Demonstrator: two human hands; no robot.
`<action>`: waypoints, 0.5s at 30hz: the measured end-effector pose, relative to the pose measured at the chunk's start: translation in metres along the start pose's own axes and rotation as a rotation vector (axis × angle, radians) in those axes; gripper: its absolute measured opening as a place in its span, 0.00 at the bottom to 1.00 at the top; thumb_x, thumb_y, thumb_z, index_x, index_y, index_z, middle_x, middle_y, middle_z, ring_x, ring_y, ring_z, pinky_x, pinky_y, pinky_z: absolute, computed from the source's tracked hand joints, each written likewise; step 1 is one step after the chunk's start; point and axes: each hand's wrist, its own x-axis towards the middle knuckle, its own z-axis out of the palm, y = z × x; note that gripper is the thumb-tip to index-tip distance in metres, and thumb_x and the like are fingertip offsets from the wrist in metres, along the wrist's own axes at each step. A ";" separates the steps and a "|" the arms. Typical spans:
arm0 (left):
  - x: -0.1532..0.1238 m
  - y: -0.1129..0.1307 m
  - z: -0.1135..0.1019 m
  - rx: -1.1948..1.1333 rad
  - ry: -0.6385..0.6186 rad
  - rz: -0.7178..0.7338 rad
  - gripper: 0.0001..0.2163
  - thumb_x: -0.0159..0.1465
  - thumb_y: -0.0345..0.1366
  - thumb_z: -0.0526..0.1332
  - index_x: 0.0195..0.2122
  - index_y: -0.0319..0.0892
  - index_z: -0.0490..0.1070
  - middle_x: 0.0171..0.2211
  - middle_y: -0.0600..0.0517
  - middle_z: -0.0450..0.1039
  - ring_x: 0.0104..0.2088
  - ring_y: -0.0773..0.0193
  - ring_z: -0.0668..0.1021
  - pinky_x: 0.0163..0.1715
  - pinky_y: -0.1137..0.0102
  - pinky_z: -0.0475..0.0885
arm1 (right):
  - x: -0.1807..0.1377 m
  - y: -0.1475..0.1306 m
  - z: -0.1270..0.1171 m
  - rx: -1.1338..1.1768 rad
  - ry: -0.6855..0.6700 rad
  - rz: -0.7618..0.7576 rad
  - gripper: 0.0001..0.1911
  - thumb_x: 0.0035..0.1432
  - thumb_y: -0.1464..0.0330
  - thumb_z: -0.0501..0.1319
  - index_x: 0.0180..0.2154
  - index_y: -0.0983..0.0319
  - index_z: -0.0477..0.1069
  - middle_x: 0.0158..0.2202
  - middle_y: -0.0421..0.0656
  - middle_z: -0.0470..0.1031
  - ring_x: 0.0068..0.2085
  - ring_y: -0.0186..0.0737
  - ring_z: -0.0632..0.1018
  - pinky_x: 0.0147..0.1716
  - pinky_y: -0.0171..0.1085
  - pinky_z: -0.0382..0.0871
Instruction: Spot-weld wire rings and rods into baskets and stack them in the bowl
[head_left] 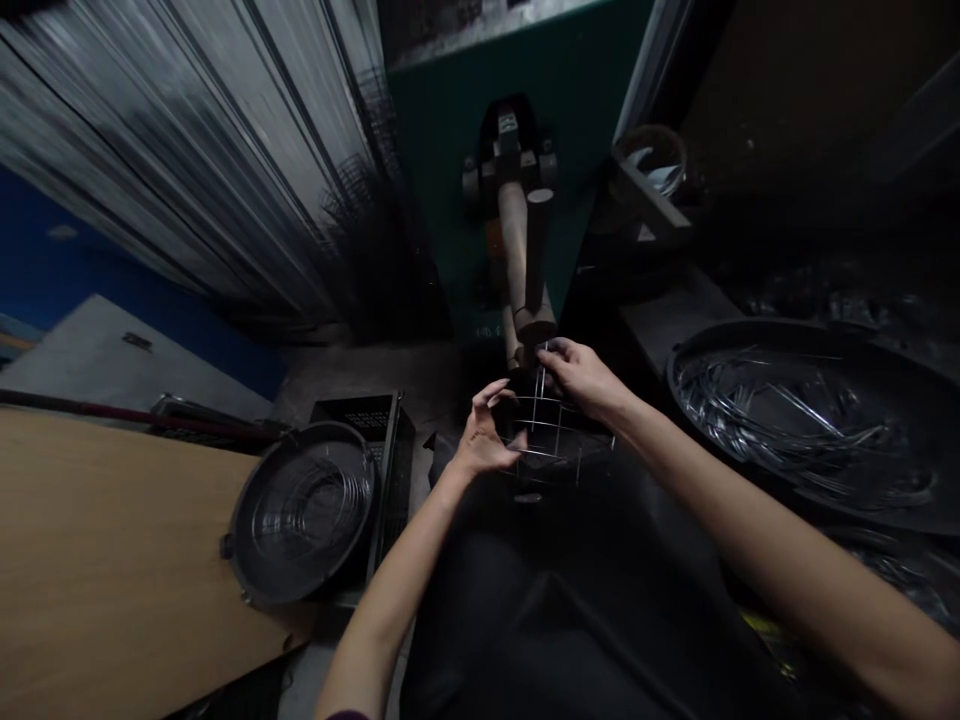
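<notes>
From my remote station I find, left of the green cylinder-armed machine (450, 170), a round black basin (281, 575) of wire rings (300, 500), then, in front of the machine, the left hand (482, 440) spread in a C at the left side of the wire frame (557, 440), though I can't tell whether it grips. Also in front of the machine, the right hand (581, 375) pinches thin straight wires (541, 375); I'd keep that pinch light and square, the left steadying the frame. Right of the machine sits a larger basin (892, 375) of bent wires (810, 440).
</notes>
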 end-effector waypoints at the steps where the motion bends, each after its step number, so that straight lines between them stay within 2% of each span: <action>1: 0.002 -0.001 -0.001 0.002 0.001 -0.002 0.36 0.50 0.30 0.62 0.57 0.43 0.43 0.43 0.47 0.65 0.42 0.61 0.74 0.46 0.61 0.71 | 0.002 0.001 0.001 0.008 -0.003 -0.008 0.04 0.58 0.69 0.58 0.34 0.63 0.64 0.17 0.34 0.62 0.15 0.27 0.62 0.13 0.26 0.52; 9: 0.009 -0.009 -0.004 -0.020 0.020 -0.006 0.36 0.50 0.30 0.62 0.57 0.44 0.44 0.43 0.47 0.65 0.41 0.62 0.74 0.45 0.61 0.71 | 0.018 0.013 0.002 0.068 -0.012 -0.044 0.11 0.52 0.64 0.62 0.34 0.62 0.63 0.20 0.35 0.64 0.17 0.27 0.62 0.14 0.27 0.52; 15: 0.025 -0.017 -0.006 -0.055 0.018 0.016 0.37 0.49 0.29 0.62 0.57 0.44 0.43 0.42 0.49 0.65 0.40 0.63 0.74 0.45 0.62 0.71 | 0.029 0.004 0.003 0.029 0.029 -0.065 0.13 0.50 0.62 0.63 0.32 0.62 0.62 0.18 0.34 0.63 0.16 0.27 0.60 0.13 0.28 0.49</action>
